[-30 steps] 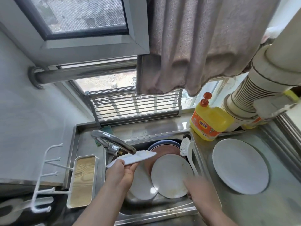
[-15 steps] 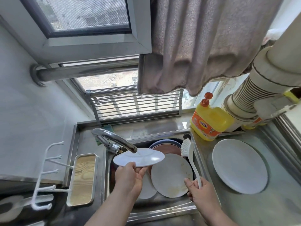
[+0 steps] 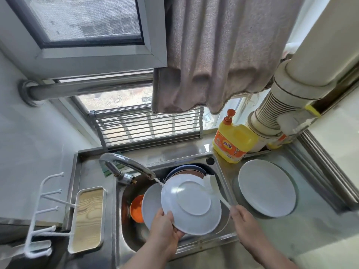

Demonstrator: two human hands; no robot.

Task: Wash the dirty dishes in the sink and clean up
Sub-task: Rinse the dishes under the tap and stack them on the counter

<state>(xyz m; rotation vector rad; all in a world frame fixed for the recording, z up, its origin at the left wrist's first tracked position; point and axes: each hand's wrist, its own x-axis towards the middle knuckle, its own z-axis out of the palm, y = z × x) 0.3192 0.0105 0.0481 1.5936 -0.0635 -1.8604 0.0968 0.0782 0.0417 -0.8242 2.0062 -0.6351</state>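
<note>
My left hand (image 3: 165, 228) grips the near rim of a white plate (image 3: 191, 204), held over the steel sink (image 3: 124, 237) with its underside facing me. Water runs from the faucet (image 3: 126, 164) onto the plate's far-left edge. My right hand (image 3: 242, 218) holds the handle of a white dish brush (image 3: 210, 184), whose bristles lie on the plate's upper right rim. Below in the sink lie another white plate (image 3: 150, 206), an orange bowl (image 3: 137, 208) and a brown and blue dish (image 3: 186, 169).
A white plate (image 3: 267, 188) lies on the steel counter to the right of the sink. A yellow detergent bottle (image 3: 233, 142) stands behind it beside a ribbed pipe (image 3: 272, 115). Left of the sink sit a wood-lined tray (image 3: 87, 218) and a white hook rack (image 3: 42, 220). A folding rack (image 3: 149, 127) leans at the window.
The left hand tilted the plate from near flat to facing me and shifted it right under the tap. The right hand brought the brush head onto the plate's rim.
</note>
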